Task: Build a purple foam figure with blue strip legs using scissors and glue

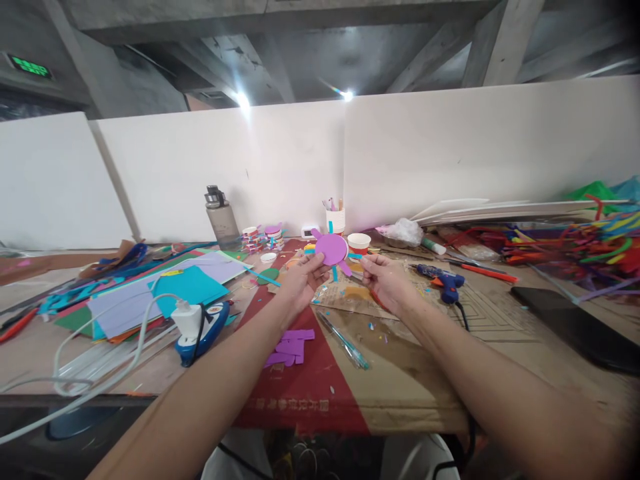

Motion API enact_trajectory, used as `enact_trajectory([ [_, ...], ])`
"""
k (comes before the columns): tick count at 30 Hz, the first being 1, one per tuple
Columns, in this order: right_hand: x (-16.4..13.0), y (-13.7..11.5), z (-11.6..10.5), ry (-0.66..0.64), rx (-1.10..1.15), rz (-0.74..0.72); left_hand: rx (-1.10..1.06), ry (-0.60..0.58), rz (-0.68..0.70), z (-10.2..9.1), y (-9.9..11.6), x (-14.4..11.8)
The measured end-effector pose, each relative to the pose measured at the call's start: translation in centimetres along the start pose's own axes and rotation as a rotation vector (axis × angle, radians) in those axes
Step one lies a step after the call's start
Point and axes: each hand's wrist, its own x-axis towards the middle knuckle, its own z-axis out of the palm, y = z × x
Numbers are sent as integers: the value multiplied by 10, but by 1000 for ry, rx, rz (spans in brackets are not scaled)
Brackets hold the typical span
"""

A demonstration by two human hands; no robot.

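Observation:
A purple paper disc (332, 249) with purple and blue strips sticking out around its rim is held up over the table. My left hand (304, 277) pinches its lower left side, thumb on the front face. On the other side, my right hand (384, 279) has thumb and fingers closed at the end of a blue strip (355, 256) that juts from the disc. Below my left hand lie cut purple paper strips (291, 348). A pen (345, 341) rests on the cardboard (400, 380) between my forearms. Behind the disc stands a red and white paper cup (359, 243).
To the right are a blue glue gun (446, 283), a black phone-like slab (575, 327) and a heap of coloured pipe cleaners (555, 243). Coloured paper sheets (135, 303), a power strip (203, 333) and white cables lie left. A bottle (223, 223) stands at the back.

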Motion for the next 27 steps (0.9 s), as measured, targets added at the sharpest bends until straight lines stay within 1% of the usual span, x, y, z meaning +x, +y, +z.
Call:
enact_trajectory([
  [3, 5, -7, -8, 38, -28, -52, 53, 31, 51, -6, 0, 5],
  [8, 12, -16, -20, 54, -19, -110, 181, 102, 202, -19, 4, 12],
  [11, 15, -17, -23, 64, -3, -135, 210, 139, 239, -26, 7, 16],
  [14, 17, -17, -25, 89, 20, -163, 210, 153, 245, -30, 9, 19],
  [17, 20, -21, -26, 135, 54, -231, 166, 174, 229, -33, 10, 22],
  [21, 21, -28, -29, 190, 77, -302, 85, 257, 155, -36, 12, 26],
  [24, 22, -34, -30, 226, 72, -332, 98, 290, 98, -39, 13, 28],
  [27, 20, -39, -29, 252, 91, -354, 116, 288, 102, -40, 13, 27],
])
